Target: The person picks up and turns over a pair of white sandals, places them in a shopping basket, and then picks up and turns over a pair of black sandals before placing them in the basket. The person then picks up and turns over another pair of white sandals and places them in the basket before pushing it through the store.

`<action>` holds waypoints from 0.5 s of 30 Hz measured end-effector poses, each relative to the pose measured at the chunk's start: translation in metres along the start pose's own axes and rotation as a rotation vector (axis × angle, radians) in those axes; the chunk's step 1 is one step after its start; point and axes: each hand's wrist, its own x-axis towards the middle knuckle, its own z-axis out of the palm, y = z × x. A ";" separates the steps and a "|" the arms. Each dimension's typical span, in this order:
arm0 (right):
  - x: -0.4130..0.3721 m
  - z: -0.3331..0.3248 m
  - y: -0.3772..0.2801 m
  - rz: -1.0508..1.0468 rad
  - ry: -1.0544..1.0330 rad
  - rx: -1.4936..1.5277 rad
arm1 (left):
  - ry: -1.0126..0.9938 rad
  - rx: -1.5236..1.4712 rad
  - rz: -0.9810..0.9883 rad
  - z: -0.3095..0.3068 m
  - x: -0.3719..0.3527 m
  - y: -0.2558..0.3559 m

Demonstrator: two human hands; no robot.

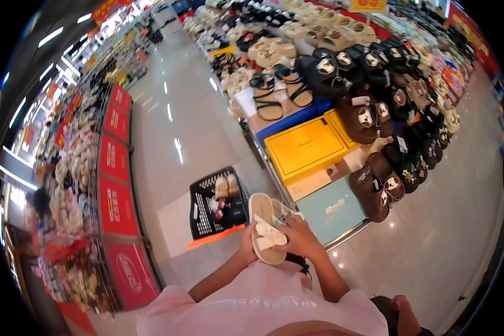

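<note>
My left hand (247, 244) is closed on the side edge of a cream sandal (262, 210) with pale crossed straps, held sole-down in front of my chest. My right hand (301, 237) grips from the other side, its fingers at the straps. A second light sandal (284, 208) shows partly behind the first, mostly covered by it and by my right hand. An orange strip (215, 237) runs from the near edge of a black shopping basket (194, 215) to my left hand. Inside that basket lie a pair of beige shoes (225, 186) and a dark red item (220, 209).
A display table to the right carries a yellow shoebox (305, 147), a pale green box (331, 208), brown slippers (369, 187), black strappy sandals (269, 101) and many more shoes. Racks with red panels (117, 204) line the aisle's left side. Another person's arm (407, 316) shows at lower right.
</note>
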 end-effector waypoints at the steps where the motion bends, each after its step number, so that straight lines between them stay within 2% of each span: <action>1: 0.005 0.006 -0.001 -0.035 -0.005 0.004 | -0.004 -0.007 0.013 -0.006 -0.003 0.001; 2: 0.011 0.009 -0.005 -0.050 -0.019 0.030 | 0.033 -0.001 0.043 -0.011 -0.006 0.004; 5: 0.030 0.029 -0.010 -0.054 -0.071 0.072 | -0.033 -0.018 0.054 -0.049 -0.003 0.015; 6: 0.036 0.040 -0.012 -0.070 -0.066 0.065 | 0.065 0.025 0.014 -0.055 -0.007 0.023; 7: 0.043 0.050 -0.014 -0.053 -0.077 0.070 | 0.079 0.032 -0.015 -0.075 -0.005 0.029; 8: 0.051 0.061 -0.015 -0.042 -0.085 0.068 | -0.010 0.009 0.034 -0.088 -0.004 0.036; 9: 0.057 0.075 -0.014 -0.001 -0.092 0.094 | 0.041 0.063 0.168 -0.100 -0.002 0.043; 10: 0.065 0.089 -0.015 0.037 -0.083 0.119 | 0.106 0.206 0.338 -0.114 -0.005 0.053; 12: 0.087 0.116 -0.021 0.164 -0.123 0.187 | 0.249 0.375 0.385 -0.148 -0.025 0.083; 14: 0.113 0.142 -0.032 0.309 -0.127 0.274 | 0.409 0.880 0.510 -0.193 -0.036 0.112; 15: 0.125 0.160 -0.030 0.237 -0.079 0.231 | 0.483 1.135 0.569 -0.216 -0.039 0.126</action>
